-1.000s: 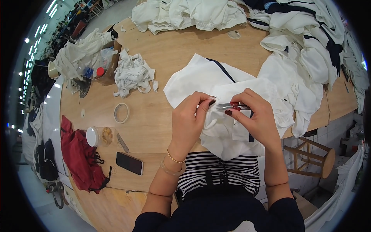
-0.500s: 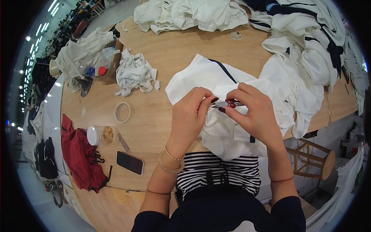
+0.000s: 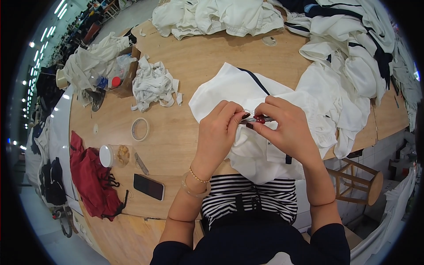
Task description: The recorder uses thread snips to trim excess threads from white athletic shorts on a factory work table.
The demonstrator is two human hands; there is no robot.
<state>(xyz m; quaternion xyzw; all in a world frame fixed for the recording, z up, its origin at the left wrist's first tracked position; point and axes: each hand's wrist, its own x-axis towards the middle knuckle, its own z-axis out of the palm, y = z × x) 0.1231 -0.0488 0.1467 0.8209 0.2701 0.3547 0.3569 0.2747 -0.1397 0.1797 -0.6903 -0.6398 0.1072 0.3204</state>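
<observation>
Little had shifted: both hands stayed at the counter's near edge, left hand (image 3: 217,132) and right hand (image 3: 285,130) pinching the white garment (image 3: 247,154) between pressed fingertips.

Phone (image 3: 149,186), tape roll (image 3: 140,129), red cloth (image 3: 90,176) on table (image 3: 176,145).

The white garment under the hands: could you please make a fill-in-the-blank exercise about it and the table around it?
1. Both hands pinch a fold of the ____ garment.
2. The roll of tape lies on the wooden ____.
3. The phone lies with its screen facing ____.
4. The cloth at the table's left edge is ____.

Missing words: white; table; up; red
</observation>
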